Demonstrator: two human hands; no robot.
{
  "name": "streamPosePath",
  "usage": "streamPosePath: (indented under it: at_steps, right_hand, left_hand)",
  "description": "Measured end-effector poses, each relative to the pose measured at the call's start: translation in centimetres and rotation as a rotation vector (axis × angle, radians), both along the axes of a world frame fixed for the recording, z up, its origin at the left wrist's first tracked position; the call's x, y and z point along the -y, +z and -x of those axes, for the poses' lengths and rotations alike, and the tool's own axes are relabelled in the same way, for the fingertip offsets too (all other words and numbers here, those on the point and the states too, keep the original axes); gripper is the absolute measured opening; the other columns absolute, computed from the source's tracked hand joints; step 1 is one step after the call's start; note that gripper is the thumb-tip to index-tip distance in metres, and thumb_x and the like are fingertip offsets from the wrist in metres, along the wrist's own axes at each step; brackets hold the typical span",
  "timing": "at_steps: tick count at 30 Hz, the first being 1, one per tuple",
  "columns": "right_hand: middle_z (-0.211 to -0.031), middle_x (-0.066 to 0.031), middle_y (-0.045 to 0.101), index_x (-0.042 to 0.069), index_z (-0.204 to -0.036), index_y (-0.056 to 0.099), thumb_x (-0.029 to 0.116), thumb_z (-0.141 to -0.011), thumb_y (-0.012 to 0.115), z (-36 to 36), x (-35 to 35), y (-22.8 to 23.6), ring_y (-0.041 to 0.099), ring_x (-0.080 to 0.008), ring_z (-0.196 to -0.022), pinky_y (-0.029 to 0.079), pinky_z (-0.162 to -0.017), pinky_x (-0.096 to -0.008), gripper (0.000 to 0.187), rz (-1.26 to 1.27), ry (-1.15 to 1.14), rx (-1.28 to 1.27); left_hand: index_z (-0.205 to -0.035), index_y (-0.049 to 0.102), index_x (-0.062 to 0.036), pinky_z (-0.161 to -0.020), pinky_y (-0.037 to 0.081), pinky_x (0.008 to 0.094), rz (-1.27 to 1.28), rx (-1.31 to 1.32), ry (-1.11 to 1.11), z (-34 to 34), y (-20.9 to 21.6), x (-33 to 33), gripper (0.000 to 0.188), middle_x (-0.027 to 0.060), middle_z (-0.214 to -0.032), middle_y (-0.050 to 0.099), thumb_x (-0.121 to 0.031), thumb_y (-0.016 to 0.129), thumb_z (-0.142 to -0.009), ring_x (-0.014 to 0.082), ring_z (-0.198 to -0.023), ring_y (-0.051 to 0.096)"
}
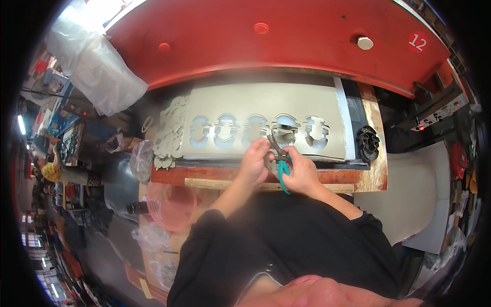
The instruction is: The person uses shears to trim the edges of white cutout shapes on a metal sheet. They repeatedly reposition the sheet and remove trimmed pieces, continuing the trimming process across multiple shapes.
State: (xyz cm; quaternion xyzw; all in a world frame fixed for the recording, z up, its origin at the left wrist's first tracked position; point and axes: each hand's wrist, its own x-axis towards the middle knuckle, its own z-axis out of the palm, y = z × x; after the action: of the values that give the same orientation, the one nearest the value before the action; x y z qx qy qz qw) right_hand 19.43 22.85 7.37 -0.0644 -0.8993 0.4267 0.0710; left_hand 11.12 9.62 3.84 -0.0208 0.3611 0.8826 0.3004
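Observation:
My right hand [303,174] is closed around scissors [284,175] with teal handles, their dark blades pointing up and away from me. Beside it, my left hand [255,159] is closed, its thumb and fingers pinching a small grey cut piece [266,145] close to the blades; my fingers partly hide this piece. Both hands are over the near edge of a grey-beige sheet [266,97]. A row of several oval cutouts crosses the sheet, with pale blue-white showing through. Left of the sheet lies a heap of cut grey pieces [170,134].
A red machine [220,46] spans the far side. On the board's right end [377,176] stands a black oval cutting die [368,145]. A pink plastic basket [171,204] and clear plastic bags [141,161] are at the left; more grey sheet [409,199] lies at the right.

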Motion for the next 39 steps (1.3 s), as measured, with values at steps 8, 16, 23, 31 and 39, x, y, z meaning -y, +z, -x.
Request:
streamPosePath:
  at_steps: [8,16,23,31,39]
  right_hand:
    - [-0.079,-0.0114,0.064,0.008,-0.112,0.051,0.020,-0.072,0.062,-0.1,0.1,0.2,0.064,-0.0317,-0.073,0.050,-0.065,-0.0421,0.044,-0.027,-0.011,-0.014]
    - [-0.078,-0.0122,0.063,0.007,-0.114,0.049,0.014,-0.067,0.063,0.3,-0.4,0.1,0.065,-0.0291,-0.071,0.050,-0.063,-0.0394,0.049,-0.079,0.013,-0.074]
    - [-0.077,-0.0109,0.063,0.009,-0.112,0.052,0.020,-0.070,0.062,0.3,-0.1,0.3,0.063,-0.0327,-0.073,0.049,-0.063,-0.0436,0.044,-0.066,0.001,-0.025]
    - [-0.077,-0.0112,0.063,0.010,-0.114,0.050,0.019,-0.070,0.063,0.3,-0.1,0.5,0.064,-0.0325,-0.073,0.049,-0.063,-0.0434,0.046,-0.112,0.018,0.005]
    - [-0.084,-0.0187,0.064,0.009,-0.115,0.050,0.021,-0.072,0.061,0.1,0.4,0.2,0.063,-0.0379,-0.081,0.049,-0.069,-0.0478,0.046,-0.059,0.023,0.050]
  left_hand:
    - [-0.099,0.057,-0.0080,-0.066,0.044,0.0244,-0.019,0.022,0.022,0.2,-0.6,0.1,0.010,0.0005,-0.091,0.058,-0.016,0.059,-0.094,0.0103,-0.071,0.049]
    - [-0.101,0.057,-0.0071,-0.065,0.044,0.0241,-0.051,0.004,0.005,0.7,-1.2,0.5,0.011,0.0017,-0.096,0.060,-0.015,0.058,-0.094,0.0105,-0.072,0.050]
    - [-0.105,0.057,-0.0076,-0.067,0.047,0.0258,-0.070,0.004,-0.063,0.6,-1.3,0.7,0.014,0.0015,-0.096,0.062,-0.016,0.058,-0.094,0.0100,-0.071,0.050]
    - [-0.107,0.059,-0.0112,-0.074,0.051,0.0324,-0.124,-0.030,-0.087,0.7,-2.0,0.5,0.015,0.0002,-0.098,0.062,-0.020,0.058,-0.094,0.0096,-0.072,0.049]
    - [-0.102,0.059,-0.0078,-0.068,0.049,0.0268,-0.124,0.004,-0.031,-0.1,-1.2,0.3,0.013,0.0014,-0.090,0.061,-0.019,0.056,-0.096,0.0088,-0.069,0.051]
